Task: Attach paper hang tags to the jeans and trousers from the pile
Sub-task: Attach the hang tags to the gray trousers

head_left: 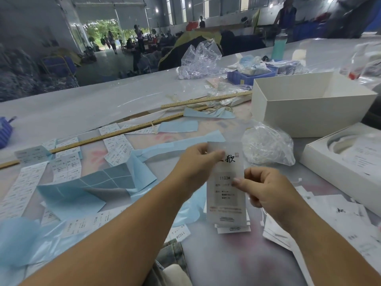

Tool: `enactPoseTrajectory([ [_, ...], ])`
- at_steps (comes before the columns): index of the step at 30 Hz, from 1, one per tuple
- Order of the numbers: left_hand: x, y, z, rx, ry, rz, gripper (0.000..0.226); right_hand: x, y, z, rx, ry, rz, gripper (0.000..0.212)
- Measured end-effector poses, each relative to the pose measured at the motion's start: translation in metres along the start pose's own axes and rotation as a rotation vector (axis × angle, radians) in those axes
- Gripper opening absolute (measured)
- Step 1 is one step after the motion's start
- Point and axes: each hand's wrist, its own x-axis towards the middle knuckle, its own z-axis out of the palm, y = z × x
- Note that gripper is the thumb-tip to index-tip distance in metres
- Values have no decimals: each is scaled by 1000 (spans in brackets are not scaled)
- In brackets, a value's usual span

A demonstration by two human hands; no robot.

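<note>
At the near edge of the table, a scrap of washed denim jeans shows just beneath the two forearms. Above it both hands hold one paper hang tag upright over the work surface: the left hand pinches the tag's upper left corner between thumb and curled fingers, and the right hand pinches its right edge at mid-height, thumb pressed on the printed face by the figures "1103#". Directly under the tag lies a small stack of further tags, too overlapped to count. To the left, loose white size stickers and peeled blue backing sheets are scattered over the surface; the stickers are too many and too blurred to number. Beyond these lie two wooden rulers, both slanting up toward the right, the farther one reaching the open white box. Just beyond the right hand sits one crumpled clear bag of plastic fasteners, and at the right edge a second, shallower white box with a round recess. Farther back stand one blue plastic bin, another crumpled clear bag and one teal bottle. In the hall beyond, several people stand near the open doorway.
</note>
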Motion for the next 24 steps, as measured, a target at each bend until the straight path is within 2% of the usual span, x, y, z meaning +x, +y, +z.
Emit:
enactPoseTrajectory([
  [2,-7,12,-4,-9,66,28,10,-8,-15,-2,27,-56,-39,14],
  [7,-55,37,-24,138,216,118,6,-36,-66,3,175,-7,-173,19],
  [11,-118,54,-44,224,341,186,20,-72,-108,27,379,-206,-235,23],
  [13,-154,55,-51,291,357,222,37,-94,-128,42,463,-339,-247,18],
  [16,-207,61,-57,408,330,256,38,-127,-153,65,494,-527,-270,16],
  [19,-254,73,-58,358,241,324,28,-158,-173,87,496,-667,-311,20],
  [22,-294,84,-60,216,62,416,20,-183,-185,105,394,-708,-392,26],
  [24,-314,85,-64,138,12,448,20,-196,-188,113,288,-654,-435,26],
])
